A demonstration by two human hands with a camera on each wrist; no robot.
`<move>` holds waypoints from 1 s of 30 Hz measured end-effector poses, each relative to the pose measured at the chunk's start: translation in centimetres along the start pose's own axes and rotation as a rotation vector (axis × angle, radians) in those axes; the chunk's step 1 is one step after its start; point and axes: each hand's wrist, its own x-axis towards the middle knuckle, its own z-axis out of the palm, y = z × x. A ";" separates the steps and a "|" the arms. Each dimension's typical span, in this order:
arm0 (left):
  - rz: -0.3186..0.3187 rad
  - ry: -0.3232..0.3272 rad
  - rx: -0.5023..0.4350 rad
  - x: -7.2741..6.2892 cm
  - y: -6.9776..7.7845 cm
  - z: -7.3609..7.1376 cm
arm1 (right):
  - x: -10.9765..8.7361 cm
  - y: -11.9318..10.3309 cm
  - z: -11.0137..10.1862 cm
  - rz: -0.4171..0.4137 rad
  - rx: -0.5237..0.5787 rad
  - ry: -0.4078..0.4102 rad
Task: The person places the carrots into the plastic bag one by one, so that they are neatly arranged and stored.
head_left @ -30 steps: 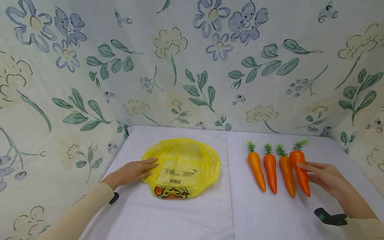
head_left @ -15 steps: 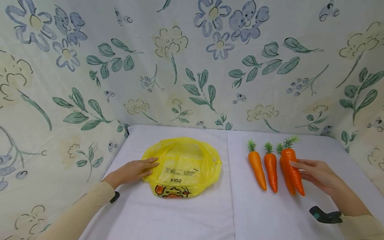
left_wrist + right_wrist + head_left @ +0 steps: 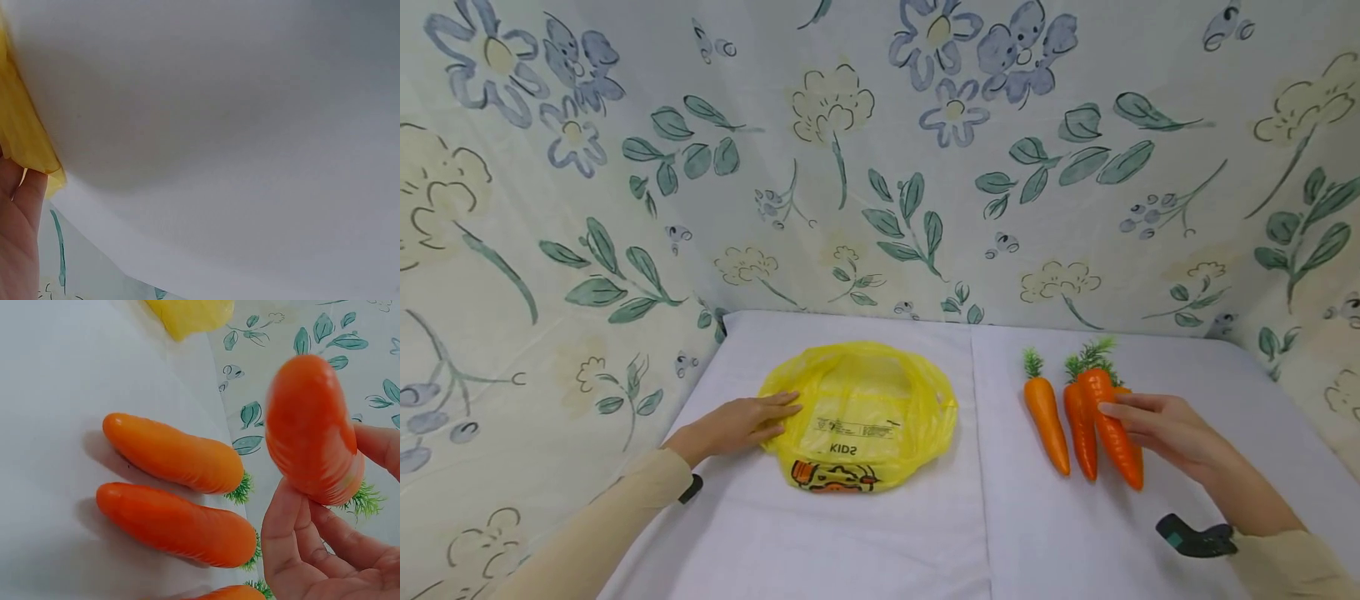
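On the left of the table lies a yellow plastic bag (image 3: pixel 857 408), its mouth spread wide and print on its front. The left hand (image 3: pixel 741 425) rests with straight fingers on the bag's left edge; in the left wrist view its fingers (image 3: pixel 30 197) touch the yellow film. Between thumb and fingers, the right hand (image 3: pixel 1165 429) pinches an orange-red carrot (image 3: pixel 1116 425) with a green top, raised off the table in the right wrist view. This carrot partly hides another carrot (image 3: pixel 231 592) behind it. Two more carrots lie to its left, one redder (image 3: pixel 178 525) and one lighter orange (image 3: pixel 1047 425).
A white cloth (image 3: pixel 887 550) covers the table, with a crease running front to back between bag and carrots. Floral fabric (image 3: pixel 880 167) hangs behind the table and along both sides. Dark bands are on both wrists.
The right hand has lifted the rightmost carrot and carried it left, over the neighbouring carrot and close to the redder one. The left hand stays on the bag.
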 end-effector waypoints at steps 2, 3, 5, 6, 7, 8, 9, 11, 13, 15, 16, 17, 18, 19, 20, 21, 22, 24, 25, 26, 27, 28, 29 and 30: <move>-0.003 -0.004 0.000 0.1 0.0 0.0 | -0.1 -0.2 0.4 -0.012 0.010 -0.014; -0.003 -0.007 -0.001 0.1 0.0 0.1 | -0.1 -0.4 0.6 -0.016 0.014 -0.017; -0.004 -0.008 -0.004 0.1 0.0 0.1 | -0.2 -0.7 1.0 -0.027 0.018 -0.024; -0.005 -0.011 -0.007 0.2 0.1 0.2 | -0.3 -0.8 1.2 -0.032 0.016 -0.026; -0.007 -0.012 -0.010 0.2 0.1 0.2 | -0.3 -1.0 1.4 -0.037 0.014 -0.029; -0.008 -0.012 -0.012 0.2 0.1 0.2 | -0.4 -1.1 1.7 -0.042 0.013 -0.029; -0.009 -0.013 -0.014 0.2 0.2 0.2 | -0.4 -1.3 1.9 -0.047 0.017 -0.029; -0.012 -0.012 -0.016 0.1 0.3 0.2 | -0.4 -1.6 2.4 -0.052 0.025 -0.033; -0.012 -0.011 -0.012 0.1 0.3 0.1 | -0.4 -1.9 2.9 -0.058 0.036 -0.037; -0.011 -0.010 -0.009 0.1 0.4 0.1 | -0.3 -2.1 3.3 -0.065 0.051 -0.040; -0.011 -0.009 -0.008 0.1 0.5 0.1 | -0.3 -2.1 3.5 -0.071 0.058 -0.042; -0.008 -0.007 -0.006 0.1 0.5 0.0 | -0.2 -2.2 3.7 -0.080 0.060 -0.045; -0.006 -0.007 -0.002 0.1 0.6 0.0 | -0.2 -2.2 3.9 -0.088 0.066 -0.050; -0.004 -0.005 -0.002 0.1 0.7 0.0 | -0.1 -2.3 4.1 -0.091 0.076 -0.052; 0.000 -0.002 0.002 0.1 0.7 0.0 | 0.0 -2.3 4.3 -0.094 0.084 -0.058; 0.002 0.000 0.005 0.1 0.8 -0.1 | 0.0 -2.4 4.6 -0.099 0.096 -0.068; 0.003 0.002 0.006 0.1 0.9 -0.1 | 0.1 -2.5 4.8 -0.098 0.101 -0.074; 0.002 0.007 0.009 0.0 1.0 -0.2 | 0.2 -2.8 5.5 -0.091 0.112 -0.079; 0.001 0.010 0.012 -0.1 1.0 -0.2 | 0.2 -3.0 5.8 -0.085 0.116 -0.079; 0.000 0.012 0.013 -0.1 1.0 -0.3 | 0.2 -3.2 6.1 -0.082 0.113 -0.082; 0.001 0.016 0.015 -0.1 1.0 -0.3 | 0.2 -3.5 6.5 -0.080 0.109 -0.080; 0.003 0.019 0.019 -0.2 1.0 -0.4 | 0.2 -3.7 6.8 -0.078 0.105 -0.080; 0.005 0.022 0.021 -0.2 0.9 -0.4 | 0.2 -4.0 7.2 -0.077 0.102 -0.078; 0.008 0.025 0.023 -0.2 0.9 -0.4 | 0.2 -4.2 7.5 -0.079 0.102 -0.081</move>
